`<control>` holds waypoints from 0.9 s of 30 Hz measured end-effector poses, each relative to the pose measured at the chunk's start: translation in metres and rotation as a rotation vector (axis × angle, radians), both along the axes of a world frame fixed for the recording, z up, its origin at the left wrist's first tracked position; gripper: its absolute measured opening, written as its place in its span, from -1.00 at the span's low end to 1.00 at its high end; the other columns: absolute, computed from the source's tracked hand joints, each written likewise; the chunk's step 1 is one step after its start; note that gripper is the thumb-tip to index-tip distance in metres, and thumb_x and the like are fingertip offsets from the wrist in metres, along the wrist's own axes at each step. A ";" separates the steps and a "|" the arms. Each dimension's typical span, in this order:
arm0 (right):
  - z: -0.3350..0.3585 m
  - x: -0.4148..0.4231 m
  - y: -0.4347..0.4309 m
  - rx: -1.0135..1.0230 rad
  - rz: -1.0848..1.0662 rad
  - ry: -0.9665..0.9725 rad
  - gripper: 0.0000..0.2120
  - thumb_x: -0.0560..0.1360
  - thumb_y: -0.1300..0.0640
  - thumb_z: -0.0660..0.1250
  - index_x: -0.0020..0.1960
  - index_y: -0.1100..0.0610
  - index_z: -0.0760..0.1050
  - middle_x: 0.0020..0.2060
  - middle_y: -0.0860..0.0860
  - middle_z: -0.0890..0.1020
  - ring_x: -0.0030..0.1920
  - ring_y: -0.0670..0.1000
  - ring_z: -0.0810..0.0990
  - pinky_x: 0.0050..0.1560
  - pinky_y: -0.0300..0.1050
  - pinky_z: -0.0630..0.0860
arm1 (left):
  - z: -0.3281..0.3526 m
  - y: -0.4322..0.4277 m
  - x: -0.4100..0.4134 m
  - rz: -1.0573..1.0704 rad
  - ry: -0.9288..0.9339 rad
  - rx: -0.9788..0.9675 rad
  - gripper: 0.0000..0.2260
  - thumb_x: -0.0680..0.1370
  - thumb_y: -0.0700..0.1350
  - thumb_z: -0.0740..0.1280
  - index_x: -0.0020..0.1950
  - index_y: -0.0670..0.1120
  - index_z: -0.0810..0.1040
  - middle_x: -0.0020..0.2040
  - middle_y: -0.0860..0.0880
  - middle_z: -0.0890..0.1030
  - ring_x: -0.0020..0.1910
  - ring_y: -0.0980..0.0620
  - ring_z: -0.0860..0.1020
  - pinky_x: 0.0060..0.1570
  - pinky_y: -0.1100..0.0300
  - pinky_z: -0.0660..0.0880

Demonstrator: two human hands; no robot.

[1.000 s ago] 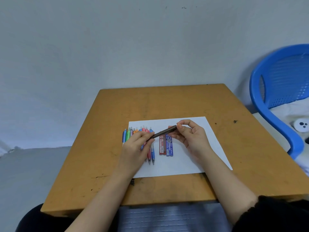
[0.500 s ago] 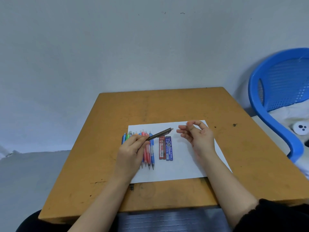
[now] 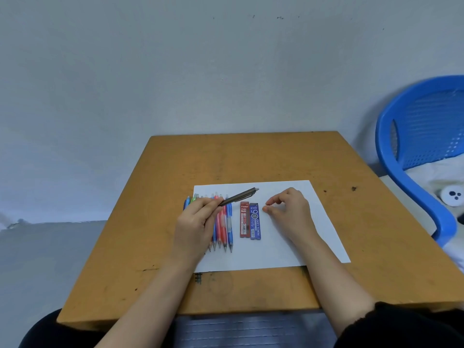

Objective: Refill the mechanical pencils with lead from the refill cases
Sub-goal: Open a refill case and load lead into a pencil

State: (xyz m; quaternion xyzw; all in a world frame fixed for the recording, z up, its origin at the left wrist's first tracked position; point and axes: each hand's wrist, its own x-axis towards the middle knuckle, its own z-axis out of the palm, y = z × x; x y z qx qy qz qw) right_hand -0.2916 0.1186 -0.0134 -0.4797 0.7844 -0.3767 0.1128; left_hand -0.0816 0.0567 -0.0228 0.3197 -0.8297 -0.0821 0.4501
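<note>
My left hand point(image 3: 198, 219) grips a dark brown mechanical pencil point(image 3: 239, 196), held slantwise above the paper with its light-tipped end up and to the right. Several coloured mechanical pencils point(image 3: 224, 222) lie side by side on the white paper point(image 3: 288, 247), partly under my left hand. Just right of them lie two refill cases, a red one point(image 3: 244, 219) and a blue one point(image 3: 255, 221). My right hand point(image 3: 288, 209) rests low on the paper right of the cases. Its fingers are curled, thumb and forefinger tips close together. Anything small between them is too small to see.
The paper lies on a yellow-brown wooden table point(image 3: 251, 156) against a grey wall. A blue plastic chair point(image 3: 414, 136) stands at the right, with white cloth and a small white round object point(image 3: 452, 195) on its seat.
My right hand let go of the pencil's end, moved right and came down onto the paper. My left hand kept the brown pencil, and the view tilted slightly.
</note>
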 end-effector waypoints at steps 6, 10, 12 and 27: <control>-0.002 0.000 0.000 0.052 0.013 0.060 -0.93 0.45 0.06 0.43 -0.13 0.06 0.61 -0.24 -0.08 0.43 -0.07 -0.08 0.37 -0.20 -0.24 0.18 | -0.001 0.000 -0.002 -0.004 -0.017 -0.025 -0.78 0.52 -0.19 0.35 0.09 -0.27 0.64 -0.10 -0.13 0.65 -0.08 0.09 0.51 0.07 0.61 0.30; -0.003 -0.001 0.000 0.051 0.027 0.061 -0.92 0.43 0.04 0.44 -0.12 0.04 0.61 -0.25 -0.08 0.44 -0.06 -0.05 0.40 -0.18 -0.22 0.21 | -0.001 0.000 -0.003 -0.006 -0.009 -0.034 -0.73 0.55 -0.13 0.26 0.10 -0.28 0.64 -0.11 -0.14 0.65 -0.08 0.09 0.51 0.08 0.54 0.32; -0.001 0.000 0.001 0.019 0.033 0.029 -0.89 0.41 0.03 0.47 -0.09 0.00 0.60 -0.23 -0.08 0.46 -0.11 -0.09 0.39 -0.19 -0.26 0.22 | 0.000 0.001 -0.003 -0.001 -0.007 -0.037 -0.72 0.56 -0.13 0.25 0.09 -0.28 0.64 -0.10 -0.14 0.65 -0.08 0.08 0.51 0.08 0.52 0.33; 0.022 0.006 0.013 -0.288 0.146 -0.506 -0.87 0.46 0.23 0.42 -0.14 0.01 0.64 -0.15 -0.03 0.65 -0.22 -0.27 0.55 -0.21 -0.44 0.44 | -0.001 0.001 -0.002 -0.026 0.004 -0.075 -0.76 0.54 -0.17 0.29 0.08 -0.27 0.65 -0.10 -0.12 0.65 -0.08 0.10 0.52 0.10 0.56 0.33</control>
